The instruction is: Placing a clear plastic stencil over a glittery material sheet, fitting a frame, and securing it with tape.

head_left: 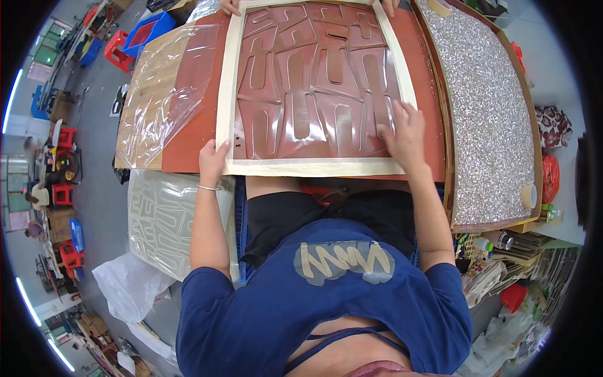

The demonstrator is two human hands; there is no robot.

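Observation:
A clear plastic sheet (295, 81) with cut-out letter-like shapes lies before me, edged with cream tape (314, 167). Brownish red shows through it from the board (188, 154) below. My left hand (213, 162) pinches the taped border at its near left corner, thumb on top. Over the right border rests my right hand (408, 137), its fingers apart, with the thumb reaching onto the plastic. At the far edge, a co-worker's hands (230, 7) touch both far corners of the border.
Loose clear film (166, 94) covers the board's left side. To the right stands a shallow tray (496, 119) with a glittery silver surface and a tape roll (529, 196) on it. A pale sheet with similar cut-outs (163, 220) lies low on the left. Red stools (118, 51) stand beyond.

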